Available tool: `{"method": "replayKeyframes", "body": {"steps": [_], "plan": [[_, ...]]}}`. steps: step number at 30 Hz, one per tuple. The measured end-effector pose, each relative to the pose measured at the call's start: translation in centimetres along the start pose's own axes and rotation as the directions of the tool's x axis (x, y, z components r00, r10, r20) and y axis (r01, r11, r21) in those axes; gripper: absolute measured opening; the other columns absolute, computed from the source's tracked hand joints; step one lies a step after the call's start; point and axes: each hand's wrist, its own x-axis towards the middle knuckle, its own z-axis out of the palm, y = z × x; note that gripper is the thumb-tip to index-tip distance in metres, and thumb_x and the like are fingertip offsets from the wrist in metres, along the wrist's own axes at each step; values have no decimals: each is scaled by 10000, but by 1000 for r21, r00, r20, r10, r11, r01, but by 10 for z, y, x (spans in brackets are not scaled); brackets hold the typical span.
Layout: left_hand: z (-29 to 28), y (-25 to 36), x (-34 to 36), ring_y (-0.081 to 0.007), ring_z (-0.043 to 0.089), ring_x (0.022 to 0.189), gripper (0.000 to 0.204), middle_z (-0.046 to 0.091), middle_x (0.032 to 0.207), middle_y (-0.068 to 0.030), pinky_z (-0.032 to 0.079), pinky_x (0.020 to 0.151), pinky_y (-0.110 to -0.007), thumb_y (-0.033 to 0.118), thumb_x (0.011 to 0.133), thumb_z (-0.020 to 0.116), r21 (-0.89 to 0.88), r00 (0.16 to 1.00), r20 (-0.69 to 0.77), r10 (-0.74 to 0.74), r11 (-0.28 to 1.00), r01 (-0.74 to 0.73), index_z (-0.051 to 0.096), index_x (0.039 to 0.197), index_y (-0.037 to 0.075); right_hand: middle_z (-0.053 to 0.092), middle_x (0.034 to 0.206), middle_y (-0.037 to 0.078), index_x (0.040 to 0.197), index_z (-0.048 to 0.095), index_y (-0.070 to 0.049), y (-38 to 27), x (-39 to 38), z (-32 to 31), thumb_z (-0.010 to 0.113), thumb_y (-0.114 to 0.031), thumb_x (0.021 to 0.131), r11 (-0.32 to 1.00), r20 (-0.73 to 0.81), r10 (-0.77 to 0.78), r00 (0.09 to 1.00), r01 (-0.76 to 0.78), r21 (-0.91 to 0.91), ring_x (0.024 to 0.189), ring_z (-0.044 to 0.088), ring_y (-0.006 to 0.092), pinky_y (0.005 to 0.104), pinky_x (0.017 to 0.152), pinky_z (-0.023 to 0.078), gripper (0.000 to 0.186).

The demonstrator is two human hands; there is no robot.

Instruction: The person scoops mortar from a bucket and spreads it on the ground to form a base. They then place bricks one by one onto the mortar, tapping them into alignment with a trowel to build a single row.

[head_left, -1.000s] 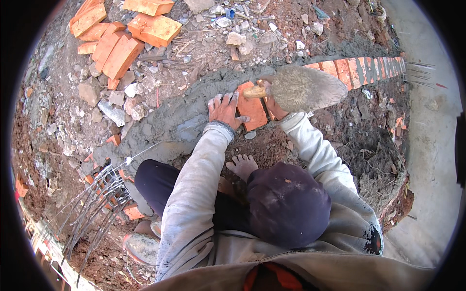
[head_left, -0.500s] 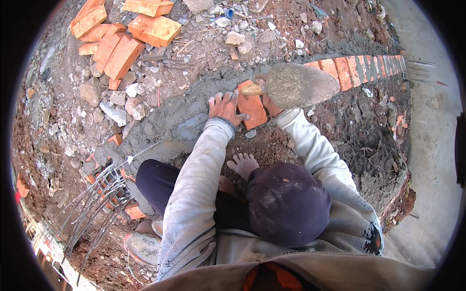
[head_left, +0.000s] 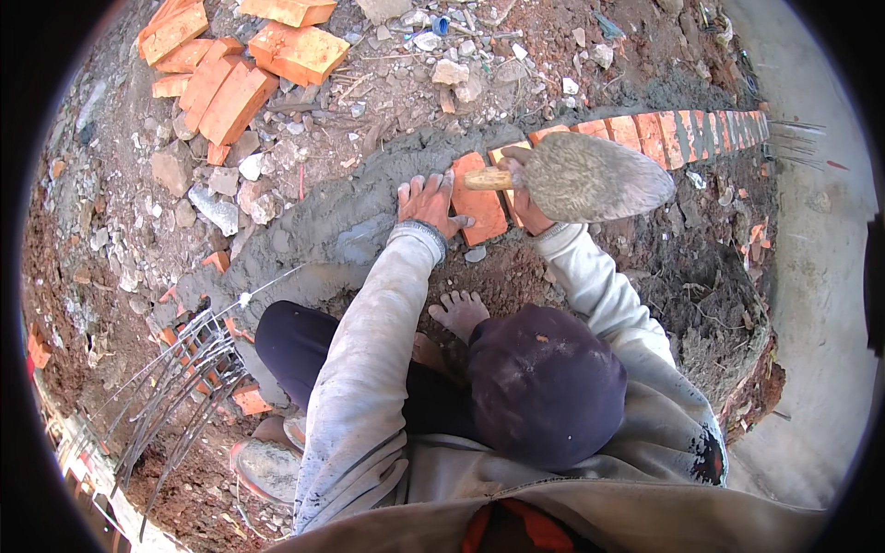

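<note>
A trowel with a short wooden handle and a broad, mortar-smeared blade is gripped in my right hand, fingers closed round the handle. The blade points right, above the row of laid bricks. An orange brick lies at the near end of that row. Spread out on the grey mortar bed beside this brick is my left hand, its thumb touching the brick's left side. Part of the row is hidden beneath the trowel and right hand.
A pile of loose bricks lies at the far left among stones and rubble. Thin steel rods stick up at the near left. A string runs from them toward the mortar. Along the right side runs a grey concrete strip.
My right hand has carried the trowel right and slightly nearer, uncovering more of the bricks behind the handle. My left hand stays by the end brick.
</note>
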Motion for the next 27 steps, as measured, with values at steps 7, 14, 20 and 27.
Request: {"method": "replayKeyframes", "body": {"steps": [7,14,20,27], "plan": [[0,0,-2,-249,422,1180,900,523,1220,-61,288,1002,-401,530,681,760,21,998,-54,12,1000,-11,439,1387,73,651,914,139,1092,575,33,-10,-36,-6,452,-108,988,987,91,161,983,-161,-8,864,652,217,324,753,505,213],[-4,4,-2,-249,429,1171,895,524,1226,-56,294,993,-404,526,682,761,24,999,-40,6,1000,-5,440,1384,74,660,879,122,1073,597,23,3,-34,6,473,-78,964,998,20,42,999,-41,-37,825,650,241,339,725,497,193],[2,0,-2,-258,433,1171,915,521,1241,-58,292,997,-412,552,682,749,22,998,-64,16,1000,-15,424,1395,80,658,881,126,1077,597,31,-11,-28,6,472,-60,962,999,19,46,999,-46,-10,835,647,235,331,730,499,193],[7,-2,1,-270,443,1138,952,522,1231,-70,290,989,-418,592,675,726,10,998,-44,34,999,-34,413,1407,72,652,908,131,1107,565,48,8,-26,5,440,-66,983,1000,20,30,999,-30,-8,871,642,214,326,766,509,210]]}}
